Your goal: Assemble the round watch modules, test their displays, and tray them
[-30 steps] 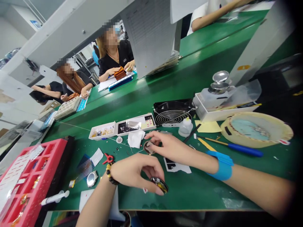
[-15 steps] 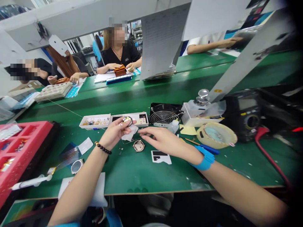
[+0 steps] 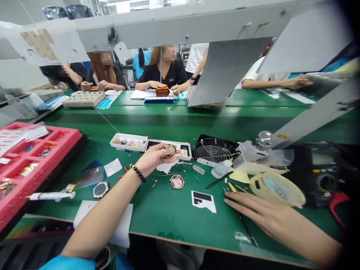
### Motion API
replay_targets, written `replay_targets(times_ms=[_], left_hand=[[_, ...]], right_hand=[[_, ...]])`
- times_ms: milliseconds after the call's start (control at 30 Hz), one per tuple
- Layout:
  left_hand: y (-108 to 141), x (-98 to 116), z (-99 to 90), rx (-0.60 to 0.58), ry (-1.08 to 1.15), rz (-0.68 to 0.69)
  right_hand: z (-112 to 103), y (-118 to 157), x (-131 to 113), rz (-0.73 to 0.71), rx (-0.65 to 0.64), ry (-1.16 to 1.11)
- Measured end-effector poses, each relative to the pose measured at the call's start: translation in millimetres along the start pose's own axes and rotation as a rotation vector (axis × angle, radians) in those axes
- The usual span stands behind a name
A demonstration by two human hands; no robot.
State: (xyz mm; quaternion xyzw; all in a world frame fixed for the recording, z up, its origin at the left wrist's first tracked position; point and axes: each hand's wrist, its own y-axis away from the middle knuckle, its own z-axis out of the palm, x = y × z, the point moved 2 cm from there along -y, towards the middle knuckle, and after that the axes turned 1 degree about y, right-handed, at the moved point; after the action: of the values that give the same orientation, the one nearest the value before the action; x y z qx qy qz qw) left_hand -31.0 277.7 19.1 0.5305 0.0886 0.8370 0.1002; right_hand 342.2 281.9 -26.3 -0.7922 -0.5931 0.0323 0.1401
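My left hand [image 3: 154, 157] holds a small round watch-like part [image 3: 170, 150] between thumb and fingers, above the front of a white parts tray [image 3: 185, 150]. My right hand [image 3: 255, 210] lies low over the right side of the table, fingers stretched out, beside dark tweezers [image 3: 244, 225] that pass partly under it. Between the hands, a round rose-gold watch case [image 3: 177, 182] and a white card with black shapes [image 3: 203, 201] lie on the green table [image 3: 163, 213].
A fan [image 3: 213, 150], a clear bottle [image 3: 221, 169] and a round yellowish dish [image 3: 295, 191] stand at the right. At the left are a red foam tray [image 3: 63, 131], a syringe [image 3: 50, 196] and another watch part [image 3: 100, 190]. People sit across the table.
My right hand has moved right and toward the table edge, away from my left hand. The view has shifted; my left hand still holds the round part.
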Motion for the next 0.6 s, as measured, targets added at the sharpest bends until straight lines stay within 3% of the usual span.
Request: replay_targets(times_ms=[200,333,467,533,600], left_hand=[[-3.5,-4.2,-4.8,-0.025,-0.112,0.018],[-5.5,-5.7,-4.1,-0.038,-0.209,0.029],[-3.6,-5.9,1.0,-0.063,-0.273,0.045],[-2.1,-5.7,3.5,-0.078,-0.288,0.04],[-0.9,-5.6,5.0,-0.08,-0.297,0.023]], right_hand=[[2.7,0.6,-8.3,-0.104,0.076,0.087],[6.1,-9.0,-15.2,0.036,0.215,-0.033],[-12.7,-65.1,-27.1,0.396,0.513,-0.371],[-24.3,-106.5,-29.5,0.477,0.666,-0.6],[-28.9,-144.1,-25.4,0.562,0.727,-0.778]])
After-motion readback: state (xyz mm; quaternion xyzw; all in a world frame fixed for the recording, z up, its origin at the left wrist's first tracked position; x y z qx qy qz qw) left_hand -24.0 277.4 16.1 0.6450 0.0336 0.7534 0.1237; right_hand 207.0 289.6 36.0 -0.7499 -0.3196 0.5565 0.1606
